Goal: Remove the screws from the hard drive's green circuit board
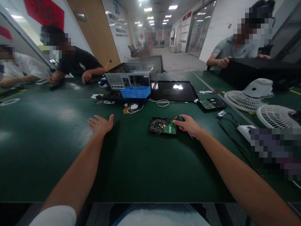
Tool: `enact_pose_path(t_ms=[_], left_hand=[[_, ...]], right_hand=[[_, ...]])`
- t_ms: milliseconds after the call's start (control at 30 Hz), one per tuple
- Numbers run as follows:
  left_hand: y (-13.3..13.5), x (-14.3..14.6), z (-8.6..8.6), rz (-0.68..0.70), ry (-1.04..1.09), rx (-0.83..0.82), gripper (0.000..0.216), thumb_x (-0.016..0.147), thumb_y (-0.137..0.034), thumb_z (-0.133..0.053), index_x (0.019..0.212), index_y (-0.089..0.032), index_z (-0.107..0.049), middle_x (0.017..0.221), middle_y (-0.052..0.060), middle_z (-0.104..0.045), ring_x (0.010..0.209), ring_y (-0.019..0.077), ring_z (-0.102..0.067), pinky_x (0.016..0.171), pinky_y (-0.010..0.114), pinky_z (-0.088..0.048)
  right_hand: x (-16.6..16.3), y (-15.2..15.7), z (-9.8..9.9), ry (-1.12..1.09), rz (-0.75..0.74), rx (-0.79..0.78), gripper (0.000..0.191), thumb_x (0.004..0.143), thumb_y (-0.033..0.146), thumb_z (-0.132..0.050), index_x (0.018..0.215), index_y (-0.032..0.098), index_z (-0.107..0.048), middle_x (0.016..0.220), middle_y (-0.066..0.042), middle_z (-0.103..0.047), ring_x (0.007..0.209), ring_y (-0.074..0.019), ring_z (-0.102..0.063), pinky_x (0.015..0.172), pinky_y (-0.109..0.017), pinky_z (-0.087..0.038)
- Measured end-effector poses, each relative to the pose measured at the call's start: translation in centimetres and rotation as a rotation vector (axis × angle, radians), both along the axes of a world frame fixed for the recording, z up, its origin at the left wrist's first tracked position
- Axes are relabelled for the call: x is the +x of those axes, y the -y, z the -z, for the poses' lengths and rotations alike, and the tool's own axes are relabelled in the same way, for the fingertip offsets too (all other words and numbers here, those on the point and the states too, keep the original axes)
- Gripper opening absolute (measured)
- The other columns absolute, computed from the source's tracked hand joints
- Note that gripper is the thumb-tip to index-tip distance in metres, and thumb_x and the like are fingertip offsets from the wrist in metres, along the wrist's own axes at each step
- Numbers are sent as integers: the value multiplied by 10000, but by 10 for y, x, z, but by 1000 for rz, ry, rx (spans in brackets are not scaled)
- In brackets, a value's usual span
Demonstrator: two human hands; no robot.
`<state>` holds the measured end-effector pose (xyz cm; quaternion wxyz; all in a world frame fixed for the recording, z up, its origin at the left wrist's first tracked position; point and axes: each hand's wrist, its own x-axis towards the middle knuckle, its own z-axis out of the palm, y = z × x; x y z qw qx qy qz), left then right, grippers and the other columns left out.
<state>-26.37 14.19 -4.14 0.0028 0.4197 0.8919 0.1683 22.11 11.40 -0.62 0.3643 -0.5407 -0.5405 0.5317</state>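
Right hand [188, 124] closed around a green-handled screwdriver [180, 118], touching the hard drive's [162, 126] right edge, mid-counter [131, 163], left hand [100, 124] spread open, well apart to its left

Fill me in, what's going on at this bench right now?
The person's right hand grips a green-handled tool, probably a screwdriver, beside a hard drive lying circuit-board up on the green table. The left hand is open to the drive's left and holds nothing. Behind the drive are a blue bin and an open computer case. Two fans lie to the right. Co-workers are at the far edges.
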Motion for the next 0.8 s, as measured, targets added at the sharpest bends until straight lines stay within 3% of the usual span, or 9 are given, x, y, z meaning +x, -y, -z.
enact_pose_path(t_ms=[267, 467, 800], left_hand=[[-9, -11, 3, 155, -75, 1, 1049, 946, -760, -289, 1555, 94, -311, 1587, 384, -353, 1503, 496, -320, 1189, 633, -272], [-14, -13, 0, 287, -138, -54, 955, 964, -723, -257, 1341, 96, -573, 1415, 363, -554, 1379, 449, -486, 1151, 528, -373], [-9, 19, -6, 467, -128, -98, 909, 991, -719, -216, 1306, 27, -630, 1479, 312, -529, 1431, 414, -454, 1179, 487, -356]], right_hand=[[-1, 1, -2, -9, 5, -22, 338, 832, 338, -811, 1065, 164, -636, 576, 59, -505, 473, -66, -442, 394, -150, -282], [0, -1, 2, -29, -6, -3, 328, 825, 336, -812, 1044, 165, -638, 585, 56, -514, 475, -65, -445, 398, -151, -295], [0, -1, 2, -24, -12, 2, 371, 808, 382, -822, 1049, 164, -644, 578, 53, -517, 473, -68, -436, 388, -157, -269]])
